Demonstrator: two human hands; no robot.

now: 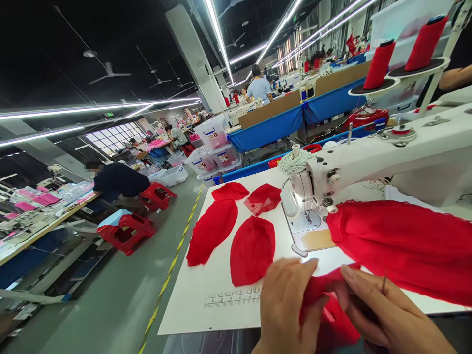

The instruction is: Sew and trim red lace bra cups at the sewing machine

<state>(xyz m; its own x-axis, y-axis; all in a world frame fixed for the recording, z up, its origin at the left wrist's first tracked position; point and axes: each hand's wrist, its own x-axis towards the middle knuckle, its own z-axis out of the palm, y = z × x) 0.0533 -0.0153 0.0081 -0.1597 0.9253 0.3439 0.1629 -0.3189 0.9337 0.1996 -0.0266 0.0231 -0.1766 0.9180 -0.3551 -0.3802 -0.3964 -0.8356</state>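
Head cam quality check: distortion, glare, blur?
Head view: strong wide-angle bend, ceiling light strips curve and blow out; sewing machine sharp, evenly lit; left hand and right hand, pinching red fabric, cropped at bottom edge.

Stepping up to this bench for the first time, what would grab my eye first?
Red on white: four red cut pieces lie spread on the white table, left of the white sewing machine. At the near edge, the left hand and right hand pinch a red cloth between them. Two red thread cones stand top right.
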